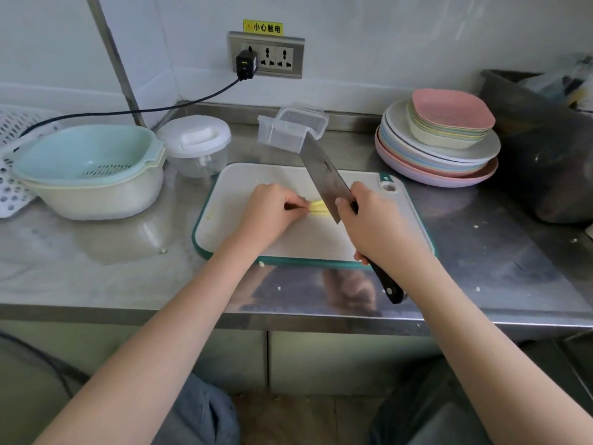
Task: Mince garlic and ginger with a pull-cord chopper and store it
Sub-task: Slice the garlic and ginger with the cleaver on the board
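Pale yellow ginger slices (317, 207) lie on a white cutting board with a green rim (244, 178). My left hand (269, 210) pins them down with its fingertips. My right hand (375, 223) grips a black-handled cleaver (324, 175), its blade resting against the right end of the ginger. The pull-cord chopper (194, 146), a clear bowl with a white lid, stands behind the board at the left. A clear plastic storage box (290, 126) with its lid lies tipped behind the board. No garlic is visible.
A mint colander in a cream basin (86, 171) stands at the left beside a white perforated mat (12, 187). Stacked pastel plates and bowls (439, 139) sit at the back right, next to a dark bin (539, 149). A black cable (128, 110) runs from the wall socket.
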Demonstrator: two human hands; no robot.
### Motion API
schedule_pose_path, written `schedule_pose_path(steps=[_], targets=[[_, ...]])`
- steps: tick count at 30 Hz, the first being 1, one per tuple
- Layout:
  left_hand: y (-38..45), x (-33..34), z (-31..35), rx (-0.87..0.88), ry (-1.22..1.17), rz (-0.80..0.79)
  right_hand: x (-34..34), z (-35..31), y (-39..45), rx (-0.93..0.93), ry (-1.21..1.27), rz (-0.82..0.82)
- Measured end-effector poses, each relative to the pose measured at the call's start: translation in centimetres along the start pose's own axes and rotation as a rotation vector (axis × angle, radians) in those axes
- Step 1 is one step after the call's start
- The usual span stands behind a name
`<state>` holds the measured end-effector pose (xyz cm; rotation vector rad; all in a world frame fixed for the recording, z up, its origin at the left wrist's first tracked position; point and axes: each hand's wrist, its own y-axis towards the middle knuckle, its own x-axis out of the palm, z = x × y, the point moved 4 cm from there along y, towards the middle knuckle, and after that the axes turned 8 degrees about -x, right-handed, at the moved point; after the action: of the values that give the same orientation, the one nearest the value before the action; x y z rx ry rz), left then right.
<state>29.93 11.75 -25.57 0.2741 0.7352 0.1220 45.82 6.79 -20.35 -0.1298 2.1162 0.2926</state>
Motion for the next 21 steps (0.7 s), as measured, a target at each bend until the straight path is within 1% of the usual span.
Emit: schedule_pose_path(steps=[4,6,10,13,15,21], targets=[[0.0,-0.1,0.1,0.017,0.015,0.022,2.2,0.4,0.5,0.011,-0.148,-0.039],[0.1,0.0,-0.1,0.012,0.015,0.013,2.2,0.3,0.9,0.016,-0.219,-0.057],[0.4,0.1,-0.3,0.012,0.041,0.03,1.7,0.4,2.0,0.022,-0.161,-0.087],[0.7,0.2,-0.6,0.003,0.076,0.02,2.1,0.3,2.3,0.025,-0.178,-0.092],[0.5,0.3,-0.5,-0.013,0.097,0.032,1.8,0.2,2.2,0.021,-0.184,-0.126],[-0.1,0.1,-0.1,-0.023,0.088,0.014,1.2,-0.1,1.9,0.059,-0.108,-0.169]])
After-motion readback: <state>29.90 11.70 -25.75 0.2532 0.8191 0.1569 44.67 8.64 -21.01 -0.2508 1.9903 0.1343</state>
